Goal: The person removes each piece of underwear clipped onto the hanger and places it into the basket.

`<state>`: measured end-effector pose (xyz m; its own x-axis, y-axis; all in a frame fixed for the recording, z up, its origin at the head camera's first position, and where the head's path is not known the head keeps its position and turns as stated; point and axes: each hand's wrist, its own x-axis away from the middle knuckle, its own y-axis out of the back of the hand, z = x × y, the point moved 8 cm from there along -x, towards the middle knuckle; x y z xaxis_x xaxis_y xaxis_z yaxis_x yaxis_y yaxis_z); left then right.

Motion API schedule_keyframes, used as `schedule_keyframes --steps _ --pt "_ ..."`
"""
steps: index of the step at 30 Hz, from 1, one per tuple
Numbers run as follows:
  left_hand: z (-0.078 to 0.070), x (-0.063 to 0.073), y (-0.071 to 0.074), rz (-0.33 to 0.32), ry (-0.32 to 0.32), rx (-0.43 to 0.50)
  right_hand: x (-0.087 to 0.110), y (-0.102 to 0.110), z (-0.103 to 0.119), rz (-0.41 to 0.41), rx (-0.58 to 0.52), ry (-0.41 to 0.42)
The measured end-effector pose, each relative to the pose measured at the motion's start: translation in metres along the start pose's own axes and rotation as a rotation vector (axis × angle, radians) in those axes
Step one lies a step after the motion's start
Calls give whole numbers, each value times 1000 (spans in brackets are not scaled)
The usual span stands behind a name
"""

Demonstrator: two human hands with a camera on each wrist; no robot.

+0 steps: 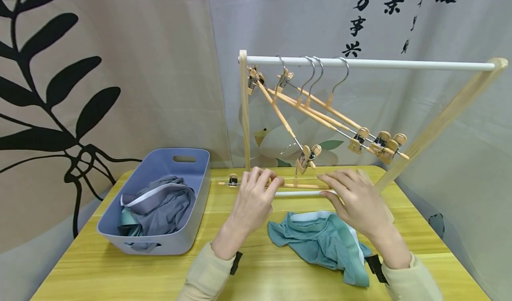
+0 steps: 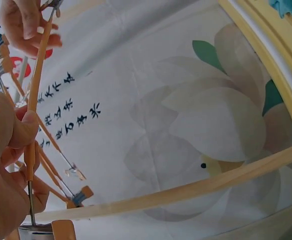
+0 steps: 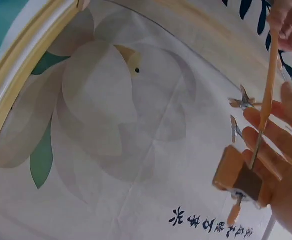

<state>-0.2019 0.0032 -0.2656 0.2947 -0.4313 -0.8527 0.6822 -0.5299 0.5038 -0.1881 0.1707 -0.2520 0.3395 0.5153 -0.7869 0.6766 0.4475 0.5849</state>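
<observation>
My left hand [image 1: 256,194] pinches a wooden clip hanger [image 1: 304,186] between thumb and fingers, left of its middle. In the left wrist view the thumb lies along the hanger's wooden bar [image 2: 39,75]. My right hand [image 1: 356,198] is at the hanger's other end, fingers extended and spread. The right wrist view has these fingers [image 3: 273,132] behind the bar, beside a wooden clip [image 3: 238,175] on the metal rod. Another clip [image 1: 233,179] sits at the left end. Below the hands a crumpled teal garment [image 1: 316,238] with a pale waistband lies on the table.
A wooden rack with a white top rail [image 1: 372,63] stands behind the hands. Several clip hangers [image 1: 316,110] hang from it, tilted. At the left, a blue-grey basket [image 1: 202,194] holds a crumpled grey garment [image 1: 164,207]. Everything stands on a yellow wooden table [image 1: 120,274].
</observation>
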Motion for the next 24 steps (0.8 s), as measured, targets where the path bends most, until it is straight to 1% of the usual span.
schedule_keyframes --steps 3,7,10,14,16,18,20,21,22,23,24 --pt "-1 1 -1 -1 -7 0 1 -6 5 17 -40 32" --pt "-3 0 -1 -12 -16 17 2 -8 6 11 -113 18" --pt "-4 0 -1 -15 -16 33 3 -7 4 -23 -150 13" --pt "-8 1 -2 -32 -27 22 3 -6 2 -81 -183 32" --pt "-11 2 -1 -62 -45 2 4 -6 0 -96 -195 42" --pt "-17 3 1 -119 -79 -32 4 -5 -1 -108 -191 45" --pt "-26 5 0 -171 -117 -65 5 -4 -4 -102 -175 38" --pt "-31 7 -2 -179 -135 -77 5 -3 -5 -92 -162 31" --pt "-37 7 -6 -168 -144 -76 5 -3 -7 -89 -148 25" --pt "-43 9 -13 -135 -146 -74 5 -2 -8 -81 -139 15" --pt "-48 10 -21 -73 -138 -63 6 -2 -10 -72 -132 5"
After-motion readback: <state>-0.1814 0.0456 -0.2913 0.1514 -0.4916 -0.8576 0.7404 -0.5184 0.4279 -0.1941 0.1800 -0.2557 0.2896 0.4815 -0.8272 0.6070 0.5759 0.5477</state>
